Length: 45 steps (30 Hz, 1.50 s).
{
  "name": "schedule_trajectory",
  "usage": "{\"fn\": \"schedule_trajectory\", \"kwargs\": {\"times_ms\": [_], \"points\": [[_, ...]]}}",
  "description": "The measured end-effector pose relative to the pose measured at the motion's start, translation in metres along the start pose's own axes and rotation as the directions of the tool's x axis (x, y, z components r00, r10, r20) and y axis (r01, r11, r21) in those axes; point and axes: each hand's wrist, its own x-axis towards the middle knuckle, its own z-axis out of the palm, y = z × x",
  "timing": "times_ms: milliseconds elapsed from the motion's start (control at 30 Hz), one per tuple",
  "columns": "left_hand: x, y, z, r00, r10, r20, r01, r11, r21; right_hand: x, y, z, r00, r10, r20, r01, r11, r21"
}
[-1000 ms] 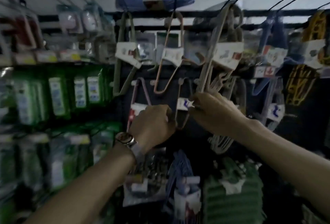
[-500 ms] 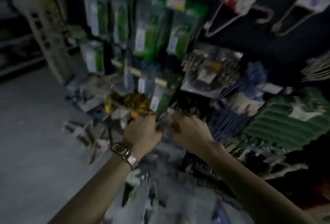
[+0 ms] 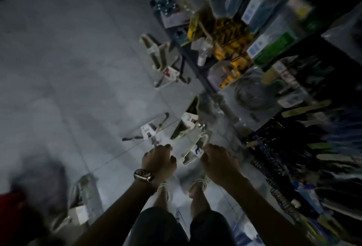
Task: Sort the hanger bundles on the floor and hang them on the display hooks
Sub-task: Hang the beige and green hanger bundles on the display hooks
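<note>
I look straight down at the grey floor [image 3: 78, 88]. Several pale hanger bundles with white paper labels lie on it: one far off by the shelf foot [image 3: 166, 65], one dark-tipped bundle [image 3: 150, 130] ahead of my left hand, and one white bundle [image 3: 193, 145] between my hands. My left hand [image 3: 159, 162], with a wristwatch, and my right hand [image 3: 218, 162] hang above the floor with loosely curled fingers, and I see nothing held in them. The display hooks are out of view.
Shelving [image 3: 274, 69] packed with bagged goods, yellow items and blue and green hangers runs along the right. My sandalled feet [image 3: 195, 187] stand below my hands. Another clear-wrapped pack [image 3: 86, 196] lies at lower left beside a red object [image 3: 11, 202].
My view has swung from the hook wall down to the floor. Both hands left the hanging bundle, dropped and moved apart.
</note>
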Motion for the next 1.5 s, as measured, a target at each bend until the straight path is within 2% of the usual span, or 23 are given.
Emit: {"fn": "schedule_trajectory", "kwargs": {"times_ms": [133, 233, 433, 633, 800, 933, 1000, 1133, 1333, 1500], "points": [[0.009, -0.017, 0.024, 0.996, -0.09, 0.027, 0.089, 0.996, 0.032, 0.026, 0.015, 0.035, 0.992, -0.077, 0.1, 0.08, 0.996, -0.031], [0.025, -0.038, 0.028, 0.986, -0.161, 0.039, 0.16, 0.986, 0.036, 0.042, 0.009, 0.053, 0.984, -0.07, 0.163, 0.078, 0.996, -0.043], [0.084, -0.113, 0.052, 0.976, -0.206, 0.075, 0.199, 0.976, 0.093, 0.097, -0.024, 0.107, 0.977, -0.111, 0.181, 0.118, 0.992, -0.031], [0.186, -0.215, 0.088, 0.977, -0.159, 0.14, 0.135, 0.976, 0.171, 0.187, -0.072, 0.201, 0.976, -0.028, 0.217, 0.013, 0.998, 0.069], [0.273, -0.292, 0.125, 0.974, -0.171, 0.146, 0.15, 0.978, 0.147, 0.277, -0.084, 0.281, 0.983, 0.062, 0.173, -0.083, 0.99, 0.114], [0.33, -0.33, 0.166, 0.947, -0.209, 0.242, 0.158, 0.964, 0.212, 0.342, -0.079, 0.334, 0.965, 0.19, 0.179, -0.237, 0.927, 0.291], [0.357, -0.342, 0.186, 0.939, -0.213, 0.269, 0.149, 0.959, 0.241, 0.368, -0.076, 0.353, 0.965, 0.237, 0.11, -0.261, 0.894, 0.364], [0.412, -0.352, 0.218, 0.95, -0.188, 0.249, 0.115, 0.953, 0.281, 0.406, -0.056, 0.377, 0.939, 0.305, -0.161, -0.224, 0.893, 0.39], [0.484, -0.367, 0.256, 0.958, -0.148, 0.245, 0.08, 0.96, 0.267, 0.419, -0.014, 0.408, 0.889, 0.431, -0.154, -0.336, 0.843, 0.421], [0.506, -0.368, 0.283, 0.943, -0.136, 0.304, 0.046, 0.957, 0.285, 0.391, 0.035, 0.442, 0.805, 0.53, -0.267, -0.367, 0.798, 0.478]]}}
